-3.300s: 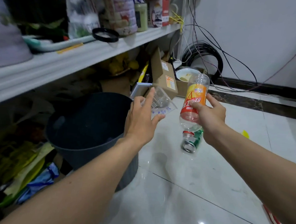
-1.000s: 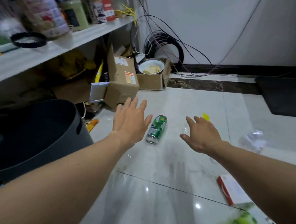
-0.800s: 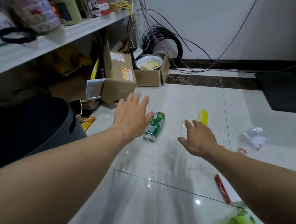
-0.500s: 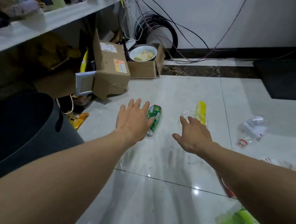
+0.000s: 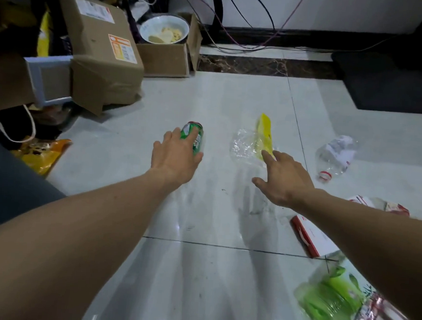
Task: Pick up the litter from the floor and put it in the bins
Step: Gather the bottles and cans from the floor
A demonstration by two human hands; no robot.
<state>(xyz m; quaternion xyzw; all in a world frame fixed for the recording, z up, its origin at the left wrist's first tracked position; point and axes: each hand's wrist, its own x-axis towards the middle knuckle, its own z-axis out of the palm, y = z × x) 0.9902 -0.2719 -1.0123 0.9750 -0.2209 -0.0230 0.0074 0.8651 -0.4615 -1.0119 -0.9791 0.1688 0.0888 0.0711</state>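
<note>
A green drink can [image 5: 195,134] lies on its side on the pale tiled floor [image 5: 208,98]. My left hand [image 5: 176,156] is laid over it, fingers curved across its top and thumb against its near right side. To its right lies a clear plastic wrapper with a yellow strip [image 5: 262,135]. My right hand [image 5: 284,176] is spread just short of it, the forefinger tip touching its near edge. The dark bin [image 5: 8,187] shows at the lower left, its rim out of frame.
More litter lies on the right: a crushed clear bottle [image 5: 336,154], a red and white box [image 5: 311,237], a green packet [image 5: 327,300]. An orange wrapper [image 5: 41,150] sits by the bin. Cardboard boxes [image 5: 102,54], a bowl [image 5: 164,31], cables and a dark mat [image 5: 387,84] line the back.
Both hands have moved forward and down: the left now covers the can, the right has reached the wrapper. Earlier each hand held a bottle at the bin; both came away without them.
</note>
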